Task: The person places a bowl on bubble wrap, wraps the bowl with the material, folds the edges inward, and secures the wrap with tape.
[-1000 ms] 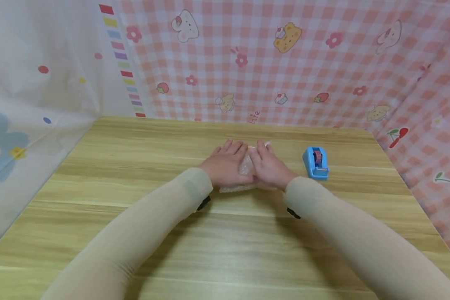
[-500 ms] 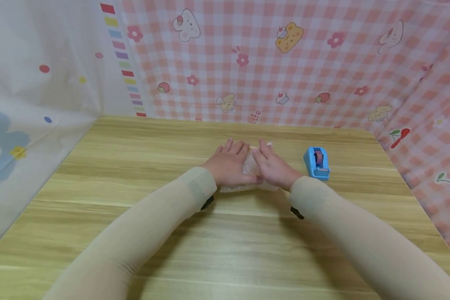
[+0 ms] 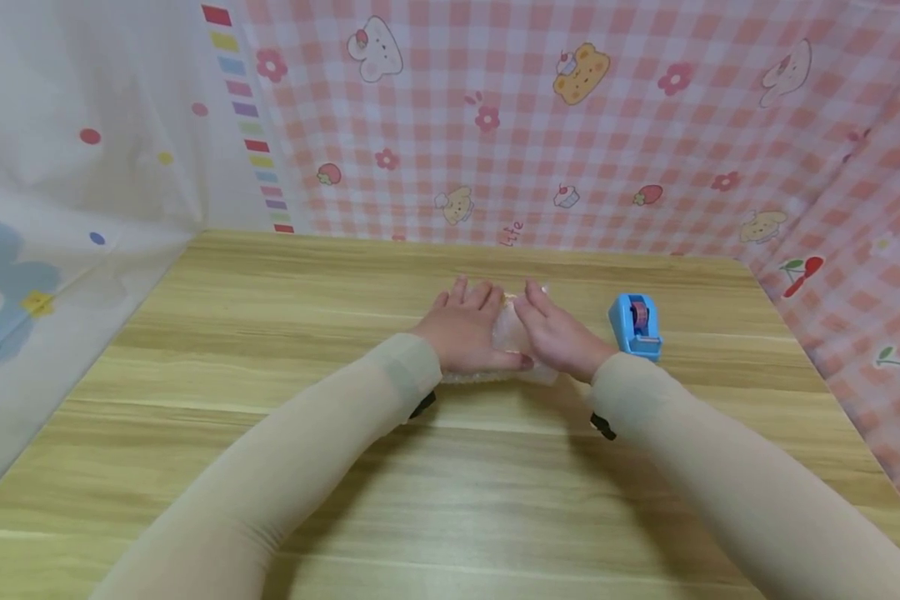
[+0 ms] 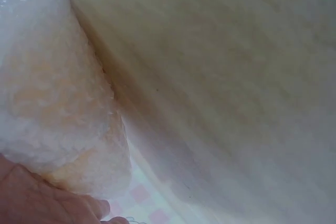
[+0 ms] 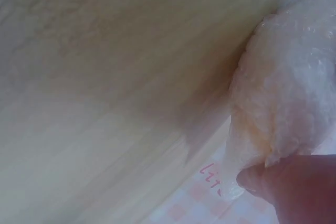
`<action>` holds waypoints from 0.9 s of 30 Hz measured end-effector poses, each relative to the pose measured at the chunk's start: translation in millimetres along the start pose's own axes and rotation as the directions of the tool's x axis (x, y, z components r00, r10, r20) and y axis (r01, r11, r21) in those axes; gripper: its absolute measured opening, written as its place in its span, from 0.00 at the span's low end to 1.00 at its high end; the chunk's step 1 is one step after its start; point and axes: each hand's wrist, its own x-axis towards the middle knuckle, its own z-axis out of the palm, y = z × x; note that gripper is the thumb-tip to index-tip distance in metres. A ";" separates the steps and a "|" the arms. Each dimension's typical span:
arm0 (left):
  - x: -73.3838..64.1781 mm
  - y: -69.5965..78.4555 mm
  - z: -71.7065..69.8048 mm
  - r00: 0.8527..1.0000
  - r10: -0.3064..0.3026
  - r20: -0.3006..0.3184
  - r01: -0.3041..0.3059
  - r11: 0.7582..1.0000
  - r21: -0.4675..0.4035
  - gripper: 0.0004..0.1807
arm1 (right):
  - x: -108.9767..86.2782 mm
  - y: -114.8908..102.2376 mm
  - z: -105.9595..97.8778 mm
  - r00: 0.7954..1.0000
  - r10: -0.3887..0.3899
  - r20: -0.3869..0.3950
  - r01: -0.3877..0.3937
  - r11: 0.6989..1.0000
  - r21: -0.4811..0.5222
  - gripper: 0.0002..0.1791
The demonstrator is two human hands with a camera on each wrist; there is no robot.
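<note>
A bundle of clear bubble wrap (image 3: 512, 330) lies on the wooden table under both hands. Something yellowish-orange shows through the bubble wrap (image 4: 52, 82) in the left wrist view, but its kind is hidden. My left hand (image 3: 467, 335) presses on the bundle's left part with spread, straight fingers, its thumb reaching across the near side. On the right part rests my right hand (image 3: 562, 336), fingers straight and close together. In the right wrist view, part of the right hand (image 5: 294, 184) touches the lower end of the bubble wrap (image 5: 289, 82).
A blue tape dispenser (image 3: 636, 327) with a pinkish roll stands just right of the right hand. The wooden table (image 3: 450, 500) meets a pink checked cloth (image 3: 435, 117) at the back; a white printed cloth (image 3: 82, 183) hangs at left.
Both hands have slid a little to the right over the bubble wrap. The tape dispenser stays where it was.
</note>
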 end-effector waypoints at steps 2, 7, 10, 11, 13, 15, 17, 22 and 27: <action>0.0 1.0 -0.3 1.000 -0.003 0.005 0.003 1.000 -0.001 0.69 | -2.4 1.1 -1.5 1.000 -0.004 0.001 0.004 1.000 -0.002 0.45; 0.4 2.3 -1.0 1.000 -0.015 0.016 0.015 1.000 0.000 0.70 | -10.5 3.6 -7.5 1.000 0.006 -0.011 -0.007 0.999 -0.044 0.43; 0.9 2.8 -1.6 1.000 -0.019 0.025 0.019 1.000 0.008 0.70 | -16.0 5.9 -11.7 1.000 0.010 -0.025 -0.012 0.997 -0.074 0.41; 0.9 3.0 -1.8 0.999 -0.020 0.027 0.020 1.000 0.013 0.71 | -17.9 6.8 -13.0 0.999 0.008 -0.031 -0.010 0.996 -0.090 0.41; 1.0 3.2 -2.3 0.999 -0.022 0.031 0.022 1.000 0.018 0.71 | -21.7 8.9 -15.8 0.999 -0.010 -0.041 0.005 0.994 -0.111 0.41; 1.5 3.2 -2.5 0.999 -0.024 0.030 0.023 1.000 0.021 0.71 | -25.4 11.3 -18.4 0.998 -0.025 -0.050 0.018 0.990 -0.137 0.41; 1.3 3.2 -2.7 0.999 -0.026 0.028 0.025 1.000 0.019 0.71 | -28.5 14.0 -20.6 0.998 -0.033 -0.058 0.023 0.986 -0.162 0.41; 1.3 2.4 -1.6 0.999 -0.029 0.021 0.029 1.000 0.009 0.71 | -31.3 21.3 -23.2 0.998 -0.031 -0.055 0.022 0.985 -0.171 0.41; 1.8 2.3 -1.2 0.999 -0.033 0.021 0.033 0.999 0.009 0.71 | -32.5 26.7 -22.8 0.998 -0.038 -0.049 0.028 0.982 -0.185 0.40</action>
